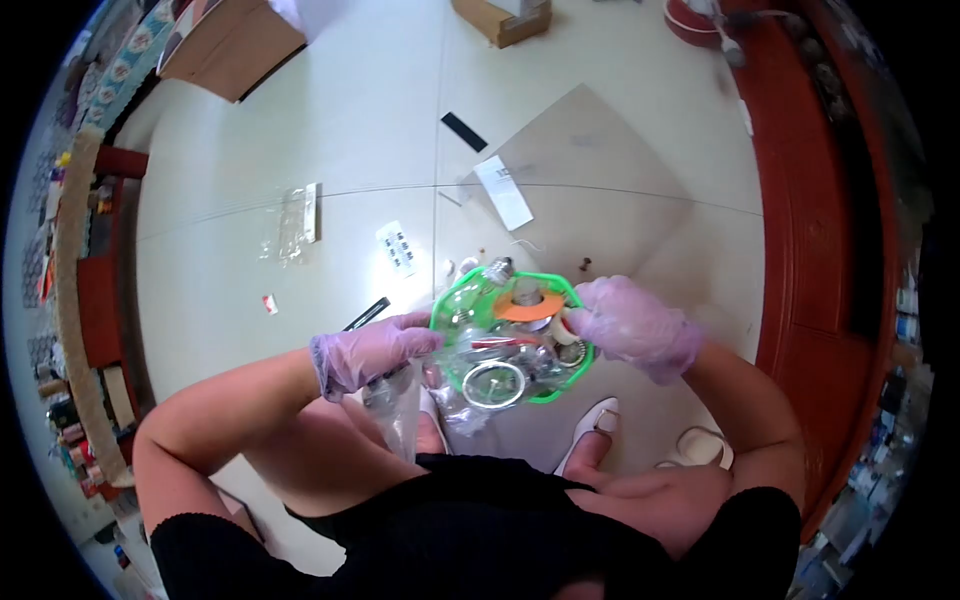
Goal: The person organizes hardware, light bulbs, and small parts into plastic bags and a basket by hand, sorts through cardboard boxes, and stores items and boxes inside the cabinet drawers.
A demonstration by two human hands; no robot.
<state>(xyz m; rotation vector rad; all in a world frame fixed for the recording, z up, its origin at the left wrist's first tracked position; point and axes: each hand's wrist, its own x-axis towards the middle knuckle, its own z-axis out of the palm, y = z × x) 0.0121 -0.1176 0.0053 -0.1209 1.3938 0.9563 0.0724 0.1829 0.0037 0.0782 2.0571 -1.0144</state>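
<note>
A bright green plastic basket [588,366] is held over the floor, in front of my lap. My left hand [372,355], in a thin pinkish glove, is closed on its left rim. Gripping the opposite rim is my right hand [640,325], gloved the same way; some of its fingers are hidden. Inside lie a light bulb with a metal screw base [498,270], an orange ring-shaped piece [530,308], a silvery round rim [494,384] and clear plastic. Below my left hand hangs a clear plastic bag [403,412], and I cannot tell what holds it.
On the tiled floor lie a clear sheet [610,160], a white card [504,192], a black strip [464,132], a printed label [396,248] and a clear wrapper [298,222]. Cardboard boxes [232,50] stand at the back. Red-brown furniture [800,220] borders the right side.
</note>
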